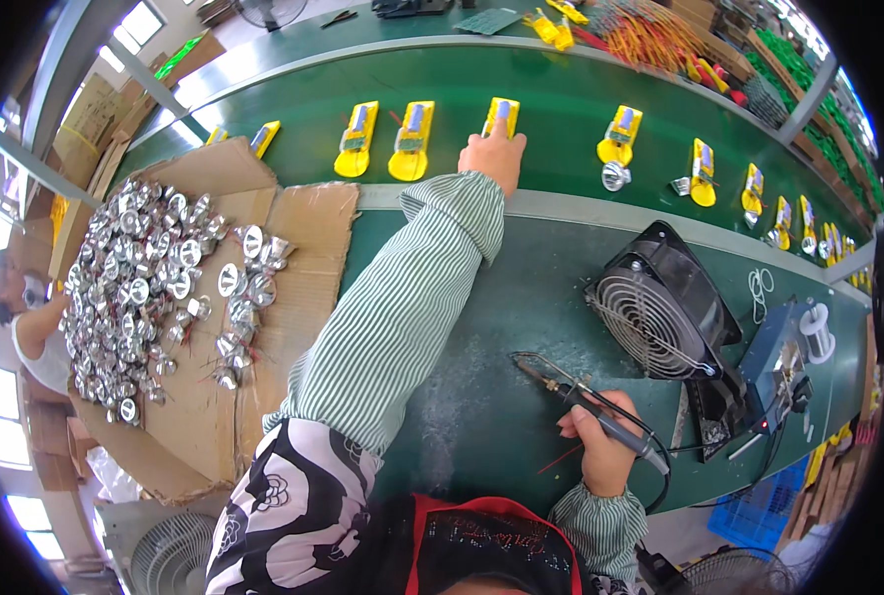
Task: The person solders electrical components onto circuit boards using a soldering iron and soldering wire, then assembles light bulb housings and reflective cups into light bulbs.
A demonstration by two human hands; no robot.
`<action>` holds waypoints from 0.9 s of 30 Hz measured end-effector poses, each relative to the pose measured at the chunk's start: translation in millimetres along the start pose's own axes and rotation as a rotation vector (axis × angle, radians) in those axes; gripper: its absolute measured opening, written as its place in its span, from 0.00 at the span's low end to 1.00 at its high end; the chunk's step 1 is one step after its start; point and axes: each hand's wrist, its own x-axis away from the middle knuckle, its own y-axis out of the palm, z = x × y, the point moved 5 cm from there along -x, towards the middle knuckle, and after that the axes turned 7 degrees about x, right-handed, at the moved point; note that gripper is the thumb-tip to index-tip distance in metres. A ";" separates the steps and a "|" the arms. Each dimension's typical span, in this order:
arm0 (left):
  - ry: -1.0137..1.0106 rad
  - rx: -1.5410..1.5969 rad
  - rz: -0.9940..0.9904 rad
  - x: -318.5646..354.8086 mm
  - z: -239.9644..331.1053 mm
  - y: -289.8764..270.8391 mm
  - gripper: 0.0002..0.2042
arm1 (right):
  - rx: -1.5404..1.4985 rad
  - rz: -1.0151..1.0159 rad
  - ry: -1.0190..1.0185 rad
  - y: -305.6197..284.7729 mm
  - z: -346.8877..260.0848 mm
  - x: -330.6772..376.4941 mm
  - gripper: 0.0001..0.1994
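Green bench [481, 397] ahead. My left hand [493, 157] stretches to the belt [561, 99] at its far edge, fingers together on a yellow piece [501, 115]. My right hand [600, 441] grips a soldering iron [581, 397] near the fan [660, 307]; silver reflectors [144, 288] lie left on cardboard [303, 278].

Eleven yellow housings [411, 141]; one fan [660, 307] (black)

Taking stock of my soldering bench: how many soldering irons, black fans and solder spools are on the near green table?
soldering iron, in the grip of the right hand: 1
black fan: 1
solder spool: 1
Total: 3
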 end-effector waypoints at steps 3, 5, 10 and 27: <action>0.099 -0.046 0.071 44.5 -0.3 -12.4 0.22 | 0.025 0.031 -0.027 -2.2 -1.5 2.8 0.08; 0.190 -0.048 0.107 91.9 1.2 -28.8 0.22 | 0.031 0.010 -0.035 -4.5 -2.2 3.6 0.09; 0.279 -0.050 0.064 233.0 -0.8 -58.6 0.24 | 0.044 0.012 -0.072 1.1 -11.4 12.7 0.08; -0.253 -0.337 0.507 275.1 -168.4 -152.1 0.09 | 0.061 -0.107 -0.142 29.8 -20.8 40.4 0.08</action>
